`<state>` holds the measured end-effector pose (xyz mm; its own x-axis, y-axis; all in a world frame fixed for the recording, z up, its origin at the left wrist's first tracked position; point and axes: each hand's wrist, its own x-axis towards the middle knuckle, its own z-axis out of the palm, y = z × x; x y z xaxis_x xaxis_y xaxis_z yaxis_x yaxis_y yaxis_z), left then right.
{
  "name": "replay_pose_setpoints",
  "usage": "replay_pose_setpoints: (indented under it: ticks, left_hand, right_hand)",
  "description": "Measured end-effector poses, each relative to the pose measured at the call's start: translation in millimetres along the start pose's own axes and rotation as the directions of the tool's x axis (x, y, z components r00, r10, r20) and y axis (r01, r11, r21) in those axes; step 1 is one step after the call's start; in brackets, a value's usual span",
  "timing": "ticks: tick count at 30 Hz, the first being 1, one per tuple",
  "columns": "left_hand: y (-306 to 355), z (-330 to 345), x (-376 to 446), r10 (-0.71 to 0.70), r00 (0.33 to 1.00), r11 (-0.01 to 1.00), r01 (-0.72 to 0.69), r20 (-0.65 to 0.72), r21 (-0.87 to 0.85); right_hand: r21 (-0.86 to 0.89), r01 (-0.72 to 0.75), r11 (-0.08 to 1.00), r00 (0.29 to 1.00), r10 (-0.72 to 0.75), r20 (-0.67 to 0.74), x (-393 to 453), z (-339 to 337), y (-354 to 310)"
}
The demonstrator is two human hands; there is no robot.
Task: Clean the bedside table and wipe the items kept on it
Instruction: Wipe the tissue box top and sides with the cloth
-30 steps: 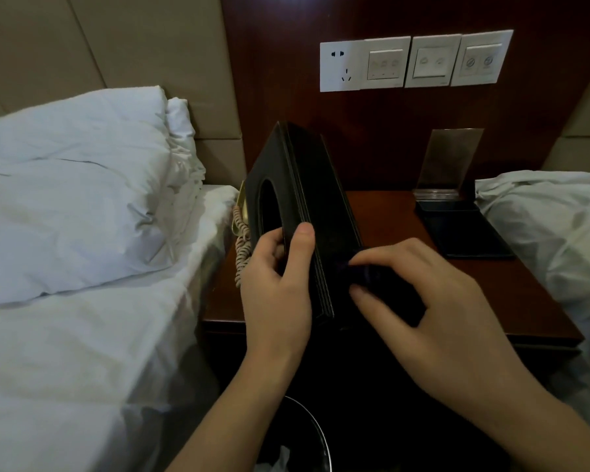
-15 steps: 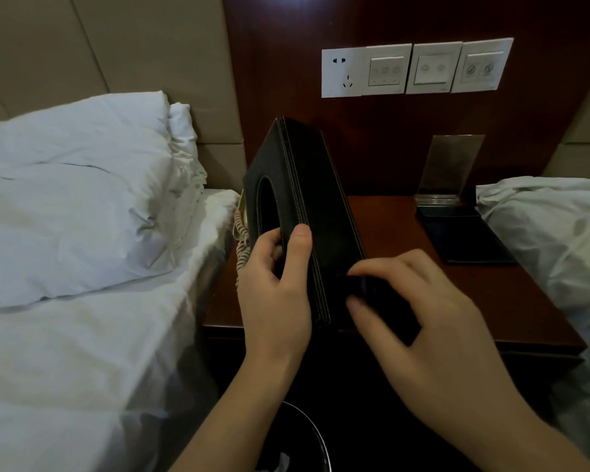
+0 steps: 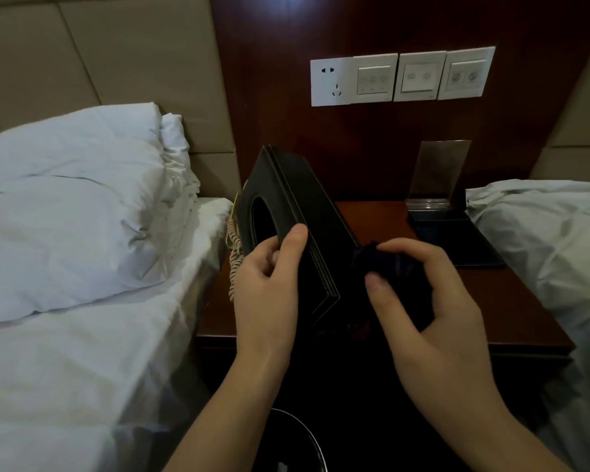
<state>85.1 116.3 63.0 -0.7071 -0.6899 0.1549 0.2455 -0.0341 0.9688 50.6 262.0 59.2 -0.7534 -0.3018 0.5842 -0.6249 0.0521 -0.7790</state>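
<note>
A black leather tissue box (image 3: 307,212) is tilted on its side above the dark wooden bedside table (image 3: 511,301), its oval opening facing left. My left hand (image 3: 269,281) grips its near end, thumb over the stitched edge and fingers in the opening. My right hand (image 3: 430,301) holds a bunched dark cloth (image 3: 389,264) against the box's right face. A coiled beige phone cord (image 3: 234,257) shows behind the box; the phone itself is hidden.
A flat black tray (image 3: 457,236) and a clear acrylic sign holder (image 3: 436,175) stand at the table's back right. White beds flank the table, with a pillow (image 3: 69,206) on the left. A wall switch panel (image 3: 402,76) is above. A dark bin rim (image 3: 307,437) sits below.
My right hand with the cloth has shifted slightly up and right along the box's side. The left hand keeps the same grip, and the view has tilted down a little.
</note>
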Motion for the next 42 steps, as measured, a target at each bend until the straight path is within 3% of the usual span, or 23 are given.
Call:
replay_pose_setpoints:
  ticks: [6, 9, 13, 18, 25, 28, 32, 38, 42]
  left_hand:
    - [11.0, -7.7, -8.0, 0.069, 0.955, 0.996, -0.082, 0.288, 0.034]
    - [10.0, -6.0, -14.2, 0.099, 0.923, 0.984, -0.146, 0.372, 0.099]
    - [6.1, 0.6, -17.4, 0.058, 0.948, 0.988, -0.100, 0.314, 0.119]
    - [21.7, 7.0, -14.0, 0.043, 0.955, 0.999, -0.042, 0.294, -0.009]
    - [28.8, 5.1, -19.8, -0.053, 0.961, 0.993, 0.078, 0.272, -0.084]
    - [31.2, 0.0, -27.7, 0.029, 0.967, 0.999, -0.021, 0.251, -0.036]
    - [45.8, 4.0, -31.3, 0.135, 0.974, 0.991, -0.135, 0.182, -0.017]
    - [33.0, 7.4, -27.6, 0.029, 0.991, 0.996, -0.018, 0.128, -0.088]
    - [22.7, 13.4, -26.7, 0.076, 0.984, 0.997, -0.072, 0.164, -0.031]
  right_hand:
    - [0.039, 0.148, 0.988, 0.958, -0.134, -0.253, 13.8, -5.0, -11.2]
    - [0.038, 0.218, 0.975, 0.930, -0.196, -0.310, 26.3, -10.5, -17.5]
    - [0.066, 0.227, 0.972, 0.951, -0.206, -0.232, 36.9, -14.4, -25.5]
    - [0.132, 0.166, 0.977, 0.976, -0.143, -0.166, 47.8, -20.4, -32.1]
    - [0.191, 0.197, 0.962, 0.970, -0.163, -0.181, 61.3, -32.7, -57.2]
    - [0.111, 0.229, 0.967, 0.956, -0.202, -0.210, 60.6, -38.1, -64.3]
    - [-0.056, 0.238, 0.970, 0.964, -0.243, -0.110, 53.5, -35.7, -63.3]
    - [0.042, 0.057, 0.997, 0.997, -0.054, -0.056, 47.8, -39.2, -51.3]
    - [-0.194, 0.126, 0.973, 0.988, -0.142, -0.068, 44.1, -38.5, -43.7]
